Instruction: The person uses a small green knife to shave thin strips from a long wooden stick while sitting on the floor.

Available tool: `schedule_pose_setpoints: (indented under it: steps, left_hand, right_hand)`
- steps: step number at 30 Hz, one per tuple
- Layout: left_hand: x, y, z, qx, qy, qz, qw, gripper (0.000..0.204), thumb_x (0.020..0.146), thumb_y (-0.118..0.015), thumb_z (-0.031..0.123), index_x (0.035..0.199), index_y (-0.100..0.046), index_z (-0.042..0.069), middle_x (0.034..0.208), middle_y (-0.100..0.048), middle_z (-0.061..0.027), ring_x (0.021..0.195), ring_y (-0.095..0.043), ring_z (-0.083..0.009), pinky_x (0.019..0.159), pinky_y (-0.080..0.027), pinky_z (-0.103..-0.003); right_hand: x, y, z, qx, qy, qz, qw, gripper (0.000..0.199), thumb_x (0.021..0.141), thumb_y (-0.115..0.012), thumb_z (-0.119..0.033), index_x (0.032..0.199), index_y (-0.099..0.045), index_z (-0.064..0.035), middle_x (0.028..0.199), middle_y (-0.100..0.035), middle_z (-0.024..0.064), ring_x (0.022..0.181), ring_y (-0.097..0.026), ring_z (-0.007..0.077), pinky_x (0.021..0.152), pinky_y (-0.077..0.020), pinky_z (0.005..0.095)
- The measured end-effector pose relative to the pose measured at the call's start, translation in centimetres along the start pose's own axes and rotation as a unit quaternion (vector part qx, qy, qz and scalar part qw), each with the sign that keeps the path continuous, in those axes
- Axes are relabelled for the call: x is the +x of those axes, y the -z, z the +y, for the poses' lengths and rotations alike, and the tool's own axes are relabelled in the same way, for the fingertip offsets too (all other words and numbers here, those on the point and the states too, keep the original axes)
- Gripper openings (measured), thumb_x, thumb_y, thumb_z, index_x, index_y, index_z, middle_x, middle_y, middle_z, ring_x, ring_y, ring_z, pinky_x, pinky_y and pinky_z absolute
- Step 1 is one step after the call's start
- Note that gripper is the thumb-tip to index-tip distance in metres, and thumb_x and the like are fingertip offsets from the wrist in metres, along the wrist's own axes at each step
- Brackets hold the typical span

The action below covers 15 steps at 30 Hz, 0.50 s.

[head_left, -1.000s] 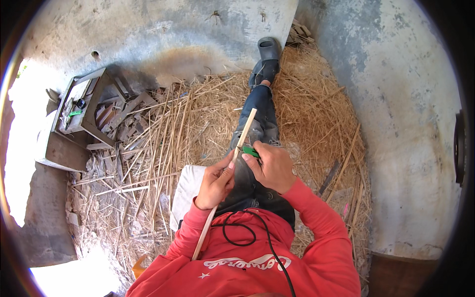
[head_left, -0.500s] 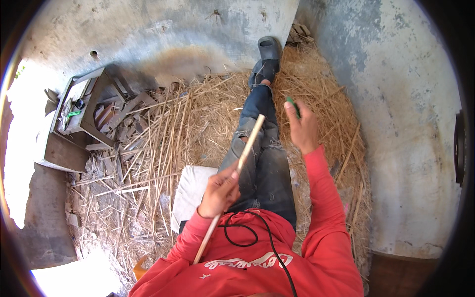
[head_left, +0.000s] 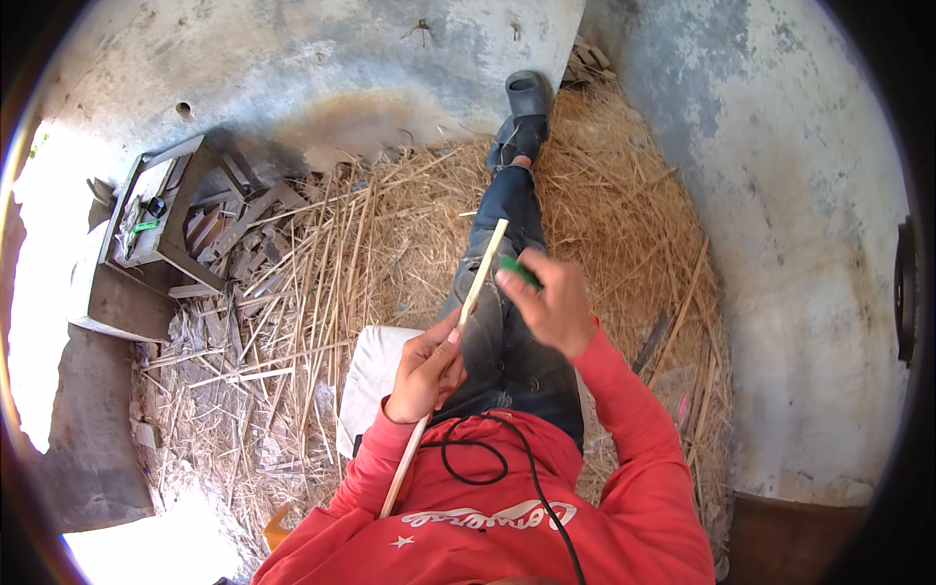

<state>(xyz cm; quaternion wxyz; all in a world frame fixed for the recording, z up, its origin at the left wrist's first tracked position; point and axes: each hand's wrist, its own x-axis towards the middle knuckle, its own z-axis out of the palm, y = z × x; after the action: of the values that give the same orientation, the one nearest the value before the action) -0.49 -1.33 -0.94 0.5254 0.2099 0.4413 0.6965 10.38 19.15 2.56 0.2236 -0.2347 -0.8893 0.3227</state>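
Holding pale stick above jeans: left hand closed round middle, near end at red sweatshirt, presumably for bracing. Long axis runs toward far wall, slanting right; far end free, likely for access. Right hand curled round green object, just right of stick; fingers partly hide object.

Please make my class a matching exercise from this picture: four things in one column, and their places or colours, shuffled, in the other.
Things:
1. Wooden strip
2. Green tool
3. Shoe
4. Cord

Places or colours:
A. Dark grey, at the end of the leg
B. In the right hand
C. Black, lying over the red sweatshirt
D. In the left hand

Pairs: 1-D, 2-B, 3-A, 4-C
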Motion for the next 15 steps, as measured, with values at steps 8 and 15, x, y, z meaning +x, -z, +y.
schedule_pose_setpoints:
  steps: [8, 15]
  left_hand:
    - [0.3, -0.2, 0.2, -0.041, 0.010, 0.004, 0.999, 0.046, 0.113, -0.041, 0.019, 0.157, -0.042, 0.003, 0.050, -0.030, 0.0056, 0.037, -0.023, -0.0060, 0.041, -0.026, -0.024]
    - [-0.3, -0.6, 0.6, -0.059, 0.023, -0.021, 0.998, 0.047, 0.113, -0.041, 0.021, 0.157, -0.042, 0.003, 0.050, -0.029, 0.0058, 0.037, -0.023, -0.0062, 0.041, -0.025, -0.024]
  right_hand:
    - [0.4, -0.6, 0.0, 0.040, 0.027, 0.015, 0.999, 0.041, 0.095, -0.067, -0.046, 0.086, -0.070, -0.0059, 0.063, -0.060, 0.0134, 0.057, -0.063, 0.0334, 0.055, -0.0459, 0.0432]
    - [2.3, -0.2, 2.8, 0.073, -0.003, 0.099, 0.992, 0.044, 0.097, -0.066, -0.044, 0.082, -0.066, -0.0020, 0.062, -0.058, 0.0168, 0.056, -0.059, 0.0316, 0.056, -0.0433, 0.0419]
